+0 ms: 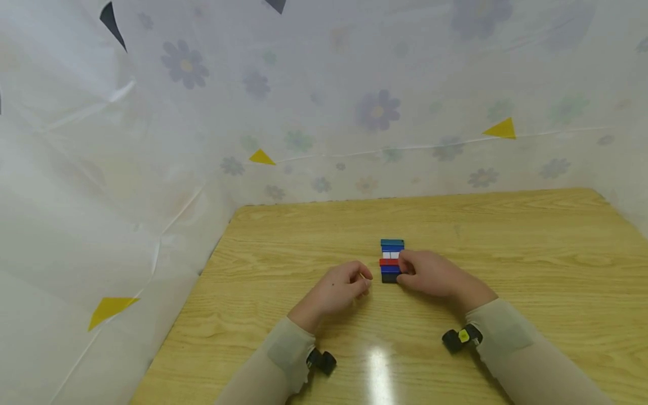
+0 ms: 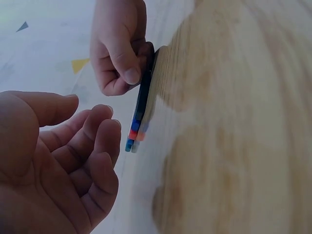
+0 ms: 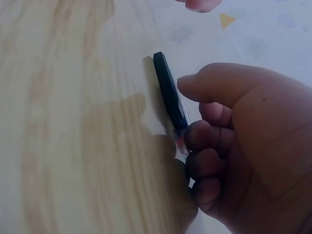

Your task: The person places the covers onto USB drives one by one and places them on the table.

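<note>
Several small flat coloured bars lie side by side on the table in a tight stack: a teal bar (image 1: 392, 242) farthest away, then blue, white, a red bar (image 1: 388, 262), blue, and a black bar (image 1: 388, 278) nearest. My right hand (image 1: 432, 274) has its fingertips right at the stack's right end, the thumb beside the black bar and the other fingers curled; I cannot tell whether it grips a bar. Just left of the stack, my left hand (image 1: 338, 286) hovers with loosely curled fingers and nothing in them. The left wrist view sees the stack edge-on.
The wooden table (image 1: 283, 242) is bounded behind and on the left by a pale flower-print sheet (image 1: 324, 101) with yellow triangles. A small black camera (image 1: 321, 361) sits at the left wrist, another black camera (image 1: 462, 337) at the right.
</note>
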Demonstrator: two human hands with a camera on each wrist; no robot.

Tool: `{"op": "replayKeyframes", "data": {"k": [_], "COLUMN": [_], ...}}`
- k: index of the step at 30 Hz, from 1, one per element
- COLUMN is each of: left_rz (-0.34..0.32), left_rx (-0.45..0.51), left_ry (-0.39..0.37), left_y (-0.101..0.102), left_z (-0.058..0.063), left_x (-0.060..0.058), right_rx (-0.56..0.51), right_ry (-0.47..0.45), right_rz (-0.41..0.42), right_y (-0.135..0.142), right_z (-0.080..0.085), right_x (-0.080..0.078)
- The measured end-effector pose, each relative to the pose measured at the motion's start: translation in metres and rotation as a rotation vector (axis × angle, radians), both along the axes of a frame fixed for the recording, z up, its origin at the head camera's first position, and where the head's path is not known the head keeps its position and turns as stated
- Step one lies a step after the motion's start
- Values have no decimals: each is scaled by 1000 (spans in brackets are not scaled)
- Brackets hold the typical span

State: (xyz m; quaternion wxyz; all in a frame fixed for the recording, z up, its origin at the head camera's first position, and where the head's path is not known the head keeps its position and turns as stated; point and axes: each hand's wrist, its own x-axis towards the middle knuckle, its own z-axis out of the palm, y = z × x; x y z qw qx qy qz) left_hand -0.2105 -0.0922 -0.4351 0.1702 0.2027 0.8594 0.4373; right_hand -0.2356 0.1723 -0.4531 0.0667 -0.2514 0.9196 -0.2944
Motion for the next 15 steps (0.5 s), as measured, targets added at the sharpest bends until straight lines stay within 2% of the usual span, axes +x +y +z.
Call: {"op": "replayKeyframes", "data": {"k": [8, 15], "left_rz": [-1, 10], "left_rx": [6, -9], "left_ry": [-5, -9], "left_y": [2, 7], "left_z": [-1, -1], "left_x": [-1, 0], "right_rx": [-6, -45], "right_ry": [8, -8], "right_rz": [18, -20], "right_y": [4, 8], "right_z": [5, -3], "right_x": [2, 0]}}
